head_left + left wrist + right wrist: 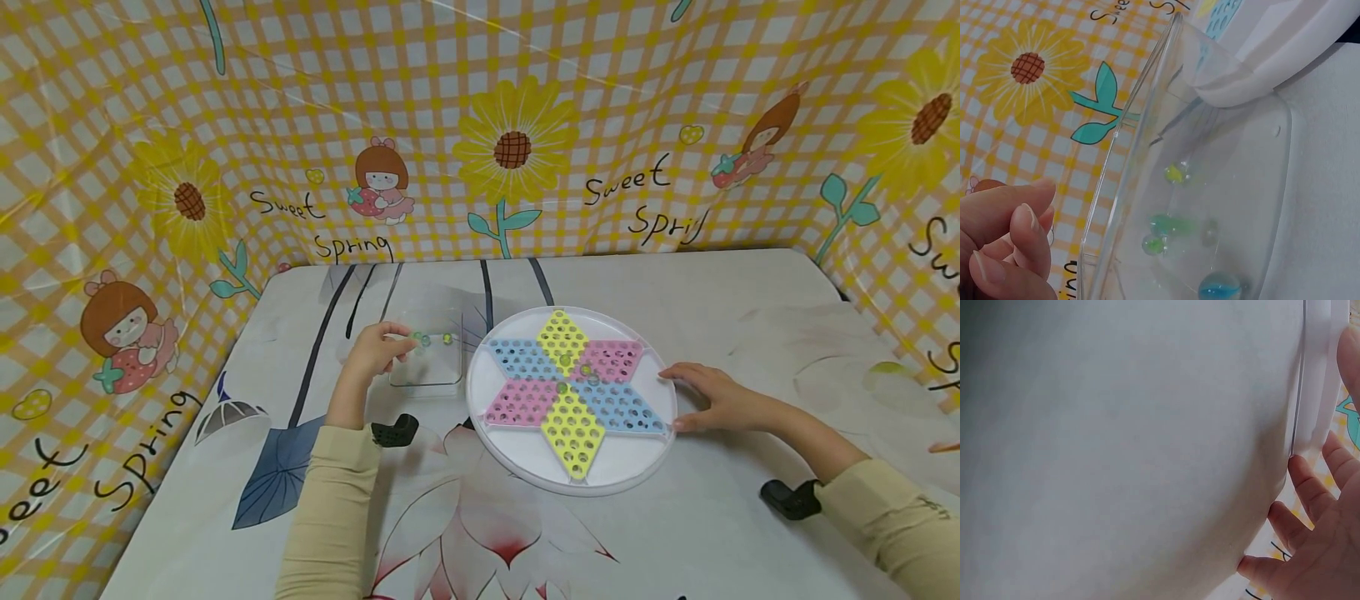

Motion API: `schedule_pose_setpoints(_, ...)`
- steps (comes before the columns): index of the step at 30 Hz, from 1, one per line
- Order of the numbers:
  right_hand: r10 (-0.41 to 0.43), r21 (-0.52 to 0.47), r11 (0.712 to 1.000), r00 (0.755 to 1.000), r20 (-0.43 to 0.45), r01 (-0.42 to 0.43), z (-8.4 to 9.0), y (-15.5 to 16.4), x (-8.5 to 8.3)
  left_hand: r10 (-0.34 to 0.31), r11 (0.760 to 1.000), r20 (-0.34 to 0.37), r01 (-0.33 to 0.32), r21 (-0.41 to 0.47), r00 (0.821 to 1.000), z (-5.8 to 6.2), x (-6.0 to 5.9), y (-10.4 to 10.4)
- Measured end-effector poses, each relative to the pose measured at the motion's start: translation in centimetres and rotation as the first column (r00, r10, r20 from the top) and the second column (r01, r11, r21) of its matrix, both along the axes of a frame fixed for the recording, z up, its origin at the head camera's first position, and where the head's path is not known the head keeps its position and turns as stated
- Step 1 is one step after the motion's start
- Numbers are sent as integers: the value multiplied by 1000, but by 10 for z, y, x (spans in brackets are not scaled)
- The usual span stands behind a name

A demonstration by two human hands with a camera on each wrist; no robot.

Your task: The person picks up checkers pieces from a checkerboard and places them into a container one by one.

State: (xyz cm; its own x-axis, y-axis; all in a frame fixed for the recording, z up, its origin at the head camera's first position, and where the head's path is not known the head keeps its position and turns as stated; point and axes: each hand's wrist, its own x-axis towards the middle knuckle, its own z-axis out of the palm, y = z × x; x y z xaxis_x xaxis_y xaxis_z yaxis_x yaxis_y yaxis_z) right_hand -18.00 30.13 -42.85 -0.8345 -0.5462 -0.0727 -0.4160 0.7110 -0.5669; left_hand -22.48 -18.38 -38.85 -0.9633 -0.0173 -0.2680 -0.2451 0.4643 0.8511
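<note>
In the head view my left hand point(378, 348) hovers at the left side of a clear plastic box point(426, 385), fingers loosely bent. No marble shows between its fingertips in the left wrist view. Several glass marbles point(1155, 244) lie in the box, green, yellow and one with a blue swirl point(1219, 287). Right of the box lies a round white Chinese checkers board point(504, 454) with a star of yellow, pink and blue holes. A few marbles point(586, 370) sit around its middle. My right hand point(716, 398), fingers spread, touches the board's right rim with its fingertips.
A pale tablecloth point(697, 517) with flower and line drawings covers the table. Yellow checked cloth point(442, 108) with sunflowers rises behind and at both sides. Black wrist-worn pieces point(396, 430) show beside each sleeve.
</note>
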Motion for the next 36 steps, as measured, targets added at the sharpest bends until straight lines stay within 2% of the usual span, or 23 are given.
schedule_pose_setpoints(6, -1, 3, 1000, 1000, 5, 1, 0, 0, 0, -5, 1000, -13, 5, -19, 1000, 2, 1, 0)
schedule_pose_setpoints(10, -6, 7, 1000, 1000, 10, 6, 0, 1, 0, -19, 1000, -18, 19, 17, 1000, 5, 2, 5)
schedule_pose_setpoints(16, -3, 8, 1000, 1000, 12, 3, -1, 1, -1, -67, 996, -39, 69, 51, 997, 11, 1, 25)
schedule_pose_setpoints(22, 5, -15, 1000, 1000, -7, -5, -2, 1, -1, -138, 990, -66, 140, 27, 988, 11, -2, 48)
schedule_pose_setpoints(30, -8, -9, 1000, 1000, 6, 8, -2, 2, 0, -258, 966, -71, 258, -5, 964, 5, -3, 78)
schedule_pose_setpoints(36, -17, 2, 1000, 1000, 19, 17, -1, 1, 1, -367, 930, -93, 367, -13, 926, 4, -2, 98)
